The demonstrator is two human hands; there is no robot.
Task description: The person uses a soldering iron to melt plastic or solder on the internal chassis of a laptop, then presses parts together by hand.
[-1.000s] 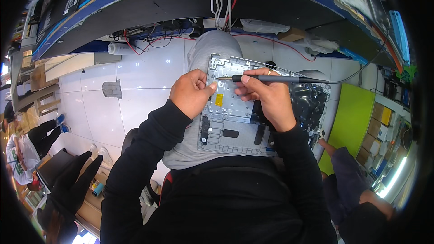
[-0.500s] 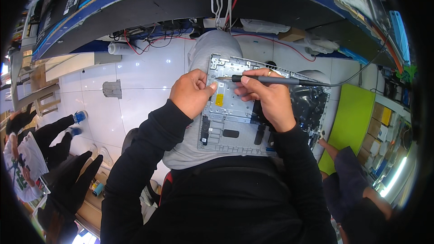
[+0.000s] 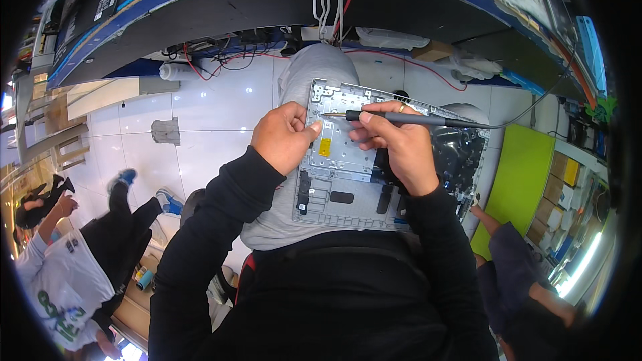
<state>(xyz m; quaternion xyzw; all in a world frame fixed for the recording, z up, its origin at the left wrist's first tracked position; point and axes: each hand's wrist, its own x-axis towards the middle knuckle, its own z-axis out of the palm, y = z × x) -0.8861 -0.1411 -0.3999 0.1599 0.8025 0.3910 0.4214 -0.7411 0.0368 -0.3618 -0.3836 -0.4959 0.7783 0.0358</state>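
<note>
A silver laptop case [image 3: 350,154], its inner side up, lies across my lap, tilted with the right end nearer. My left hand [image 3: 282,139] grips its left edge, thumb on the inner face and the other fingers curled. In my right hand [image 3: 406,154] is a soldering iron [image 3: 428,119] with a dark handle, held like a pen. Its thin metal tip points left over the upper left part of the case, close to my left thumb; contact with the metal cannot be made out. Yellow tape [image 3: 325,147] sits below the tip, and black film [image 3: 451,154] covers the right part.
A dark workbench [image 3: 221,10] spans the far side, with white cables [image 3: 328,0] hanging down. The iron's cord [image 3: 535,103] rises to the right. A green panel [image 3: 511,180] stands at right. One person [image 3: 67,274] is at left, another [image 3: 508,261] at right.
The person at left has moved nearer, with the feet further right. My hands and the laptop case stay nearly still; the iron has shifted very slightly right.
</note>
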